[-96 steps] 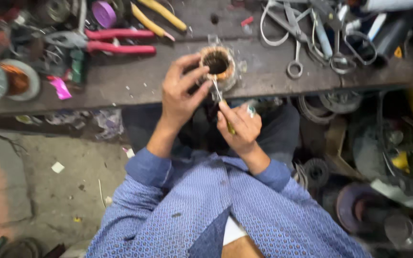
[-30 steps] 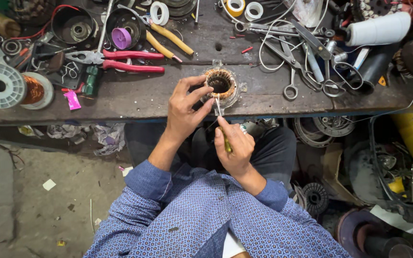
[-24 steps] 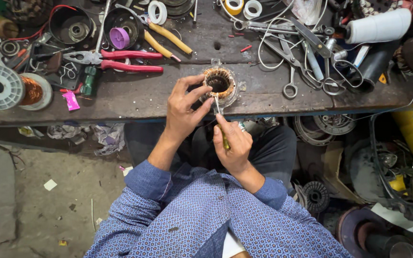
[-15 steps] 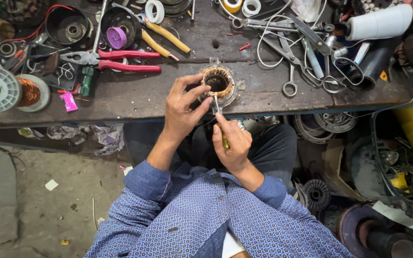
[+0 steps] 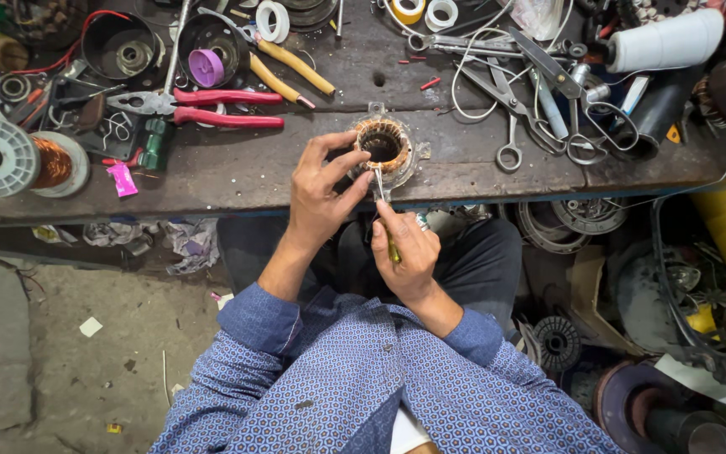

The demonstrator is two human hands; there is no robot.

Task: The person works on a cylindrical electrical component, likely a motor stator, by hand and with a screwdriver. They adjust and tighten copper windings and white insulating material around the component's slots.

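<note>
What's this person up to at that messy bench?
A person in a blue patterned shirt sits at a cluttered wooden workbench, working on a small round motor stator wound with copper wire. The left hand steadies the stator at the bench's front edge. The right hand holds a thin screwdriver with its tip at the windings. Red-handled pliers, scissors, a spool of copper wire and rolls of tape lie around unused.
</note>
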